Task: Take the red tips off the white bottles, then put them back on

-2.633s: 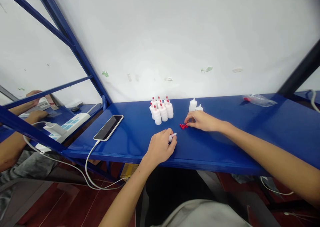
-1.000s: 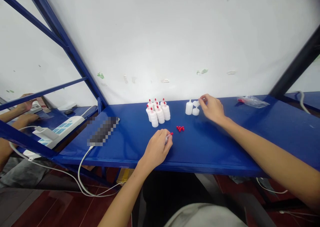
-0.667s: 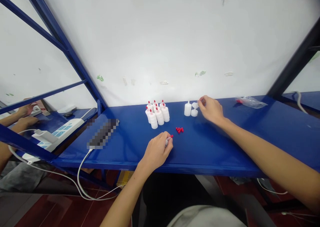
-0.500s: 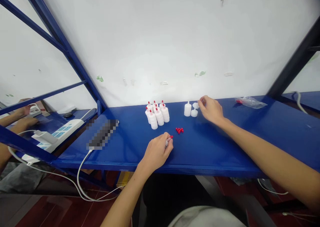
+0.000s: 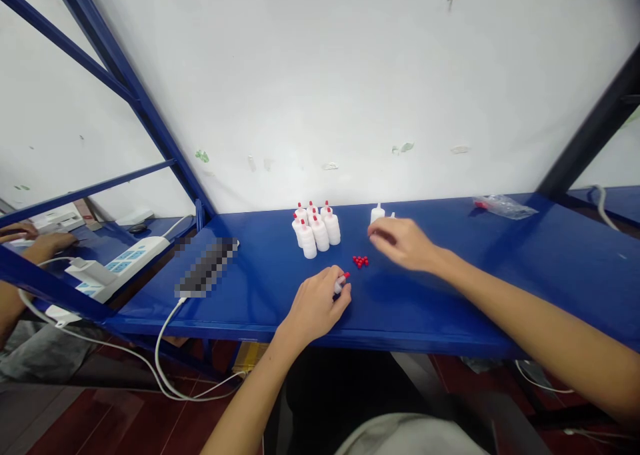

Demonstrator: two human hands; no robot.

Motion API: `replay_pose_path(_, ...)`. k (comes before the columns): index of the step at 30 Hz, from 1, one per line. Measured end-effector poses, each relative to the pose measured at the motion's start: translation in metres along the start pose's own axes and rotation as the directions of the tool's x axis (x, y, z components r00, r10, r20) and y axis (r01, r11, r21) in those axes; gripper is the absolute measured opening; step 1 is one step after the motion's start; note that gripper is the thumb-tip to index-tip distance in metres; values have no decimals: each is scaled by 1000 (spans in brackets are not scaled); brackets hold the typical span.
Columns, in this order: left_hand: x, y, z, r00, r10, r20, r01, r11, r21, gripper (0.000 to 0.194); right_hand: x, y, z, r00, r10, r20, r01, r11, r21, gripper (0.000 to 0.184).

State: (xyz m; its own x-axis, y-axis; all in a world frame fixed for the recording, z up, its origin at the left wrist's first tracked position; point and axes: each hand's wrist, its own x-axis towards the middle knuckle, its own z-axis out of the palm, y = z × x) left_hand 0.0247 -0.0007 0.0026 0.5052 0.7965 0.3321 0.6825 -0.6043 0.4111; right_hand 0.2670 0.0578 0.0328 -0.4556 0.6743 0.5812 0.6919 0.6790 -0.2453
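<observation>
Capped bottle (image 5: 339,285) sits clasped in my left hand (image 5: 316,300) near the front edge of the blue desk (image 5: 425,305), its nozzle now red where it was bare a couple of seconds ago, so I judge this one's capping done. On my feed the right hand (image 5: 407,243) has just swung from beside the uncapped bottles (image 5: 377,213) to near the loose red caps (image 5: 360,262), curled and blurred; I can't tell whether it grasps anything. Rightward I have open room toward the plastic bag (image 5: 507,207), while standing capped bottles (image 5: 320,233) crowd the left.
</observation>
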Motion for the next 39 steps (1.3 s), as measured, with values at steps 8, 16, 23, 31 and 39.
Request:
replay_pose_path(8,0,-4,2,1000,-1,22,1,1000,-21,17,-10,-66,30,914,-177,365,281,925,-255,22)
replay_pose_path(16,0,-4,2,994,77,76,-79,997,26,17,-11,-73,23,889,-58,455,239,905,-352,22)
replay_pose_path(23,-1,-5,2,988,112,105,-118,992,50,9,-12,-76,23,878,-39,477,235,903,-359,22)
replay_pose_path(31,-1,-5,2,994,77,82,-82,995,60,10,-15,-68,33,901,-84,426,263,885,-383,18)
replay_pose_path(39,-1,-3,-1,995,70,76,-73,997,36,15,-11,-63,34,915,-26,401,214,877,-431,19)
